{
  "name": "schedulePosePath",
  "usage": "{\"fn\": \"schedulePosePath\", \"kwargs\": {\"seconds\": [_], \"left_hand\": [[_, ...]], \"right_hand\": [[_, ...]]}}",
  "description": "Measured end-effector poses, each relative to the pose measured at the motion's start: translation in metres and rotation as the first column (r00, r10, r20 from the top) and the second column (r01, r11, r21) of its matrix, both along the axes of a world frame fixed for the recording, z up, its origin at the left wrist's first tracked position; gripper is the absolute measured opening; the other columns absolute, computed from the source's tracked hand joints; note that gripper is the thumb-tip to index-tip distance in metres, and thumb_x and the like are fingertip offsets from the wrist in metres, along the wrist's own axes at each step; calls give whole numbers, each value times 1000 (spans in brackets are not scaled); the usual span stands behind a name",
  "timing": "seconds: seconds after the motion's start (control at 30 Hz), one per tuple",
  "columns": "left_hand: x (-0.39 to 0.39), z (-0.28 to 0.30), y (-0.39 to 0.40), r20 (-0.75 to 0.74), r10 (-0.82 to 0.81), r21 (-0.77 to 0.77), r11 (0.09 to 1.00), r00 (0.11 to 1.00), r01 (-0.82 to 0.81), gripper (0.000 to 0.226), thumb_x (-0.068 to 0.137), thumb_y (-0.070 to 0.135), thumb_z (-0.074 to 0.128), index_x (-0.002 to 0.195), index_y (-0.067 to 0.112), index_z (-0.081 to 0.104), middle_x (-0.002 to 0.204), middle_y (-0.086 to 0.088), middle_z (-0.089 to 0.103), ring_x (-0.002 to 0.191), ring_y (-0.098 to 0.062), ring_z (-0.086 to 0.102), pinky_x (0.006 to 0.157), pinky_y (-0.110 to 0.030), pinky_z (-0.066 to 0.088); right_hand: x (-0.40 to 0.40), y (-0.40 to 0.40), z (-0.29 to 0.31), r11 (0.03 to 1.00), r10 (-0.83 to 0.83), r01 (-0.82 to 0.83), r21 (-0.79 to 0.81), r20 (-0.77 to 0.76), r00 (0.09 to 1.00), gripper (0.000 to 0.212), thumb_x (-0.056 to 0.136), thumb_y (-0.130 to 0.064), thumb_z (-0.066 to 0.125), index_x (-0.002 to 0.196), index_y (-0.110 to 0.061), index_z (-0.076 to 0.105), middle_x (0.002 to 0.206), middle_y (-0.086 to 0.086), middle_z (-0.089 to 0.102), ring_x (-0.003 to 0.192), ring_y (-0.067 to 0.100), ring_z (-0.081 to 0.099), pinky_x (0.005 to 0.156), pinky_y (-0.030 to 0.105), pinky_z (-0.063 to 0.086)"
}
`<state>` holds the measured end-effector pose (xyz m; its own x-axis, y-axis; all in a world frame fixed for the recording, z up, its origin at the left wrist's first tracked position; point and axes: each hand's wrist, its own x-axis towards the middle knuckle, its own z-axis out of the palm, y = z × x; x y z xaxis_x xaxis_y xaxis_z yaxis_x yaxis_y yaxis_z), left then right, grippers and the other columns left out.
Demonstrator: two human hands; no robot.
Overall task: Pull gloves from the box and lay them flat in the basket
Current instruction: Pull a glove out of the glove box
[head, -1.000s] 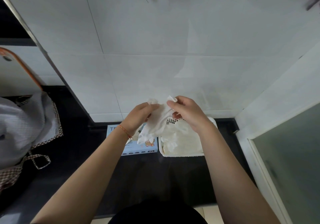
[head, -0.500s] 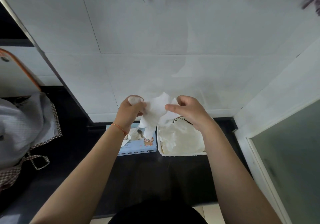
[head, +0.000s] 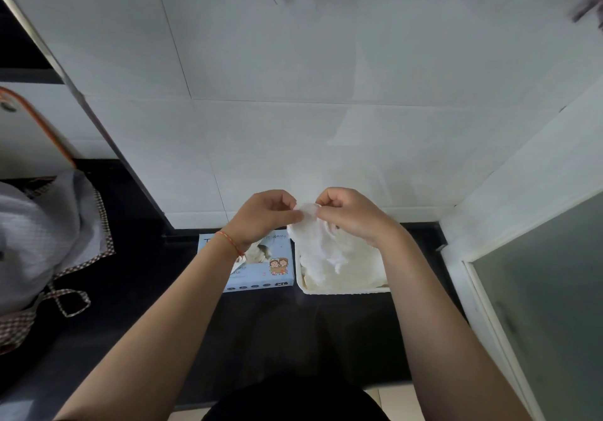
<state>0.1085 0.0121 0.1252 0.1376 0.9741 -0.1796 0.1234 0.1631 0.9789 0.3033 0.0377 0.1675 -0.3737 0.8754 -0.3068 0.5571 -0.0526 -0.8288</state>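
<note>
A thin white glove [head: 310,225] hangs between my two hands above the basket. My left hand [head: 264,215] pinches its upper edge from the left, and my right hand [head: 349,213] pinches the same edge from the right. The glove's lower part droops onto the pile of white gloves [head: 339,267] in the white basket [head: 346,290]. The light blue glove box [head: 261,274] with a cartoon print lies on the black counter just left of the basket. More white material pokes out of its opening, partly hidden by my left wrist.
A white tiled wall [head: 293,127] rises right behind the box and basket. A grey cloth with checked trim [head: 42,241] lies on the counter at the left. A frosted glass panel [head: 538,306] stands at the right.
My hands came closer together and shifted right, over the basket. The glove, held spread between box and basket before, now hangs bunched at its top edge over the pile.
</note>
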Motion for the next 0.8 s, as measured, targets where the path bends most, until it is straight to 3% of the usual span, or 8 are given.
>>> {"fn": "schedulePosePath", "kwargs": {"seconds": [0.1,0.27,0.37,0.43,0.53,0.67,0.8], "left_hand": [[3,4,0,-17,-26,17,1000,1000,26,9,83,9,75,81,8,67,75,-1,65,70,-12,60,71,-22,49],[9,1,7,-105,-25,47,998,994,31,12,82,20,79,79,13,68,70,6,65,67,-9,58,69,-22,49],[6,-11,12,-316,-96,1,995,944,102,12,80,19,80,85,21,70,78,7,70,73,-8,64,77,-29,54],[9,-22,12,-389,-189,-74,982,902,174,7,83,18,76,88,20,73,73,7,70,65,-4,63,69,-25,53],[19,-33,9,-371,-235,-144,970,898,195,8,87,21,72,83,14,75,68,6,67,60,-2,57,59,-11,43],[26,-41,13,-365,-114,-117,990,924,76,12,89,17,64,81,11,70,73,3,62,67,-8,51,69,-21,41],[27,-38,15,-68,24,-126,991,997,-33,18,79,25,53,71,11,61,74,-2,56,73,-18,48,72,-32,38]], "right_hand": [[0,1,1,997,70,-72,17,87,994,15,85,-24,71,95,-16,64,86,-7,62,71,10,55,61,24,43],[-5,4,0,990,52,-71,118,161,986,9,89,-15,63,97,-16,59,77,-8,48,69,12,46,55,19,35],[-4,7,0,988,-49,28,151,141,989,12,88,-9,52,97,-10,60,77,-6,50,67,11,45,57,23,34],[-4,9,-1,984,-111,91,154,127,986,16,87,-8,44,95,-7,58,78,-4,50,70,13,45,59,26,34],[-4,11,-6,974,-194,180,136,94,976,15,86,-8,41,88,-1,53,77,0,47,69,16,41,60,29,32],[4,16,-9,942,-314,305,140,48,948,12,84,-8,42,72,-8,41,67,0,35,62,16,31,55,30,25],[12,23,-13,905,-403,399,147,-4,915,13,83,-8,42,70,-11,39,64,0,30,61,17,27,54,30,21]]}}
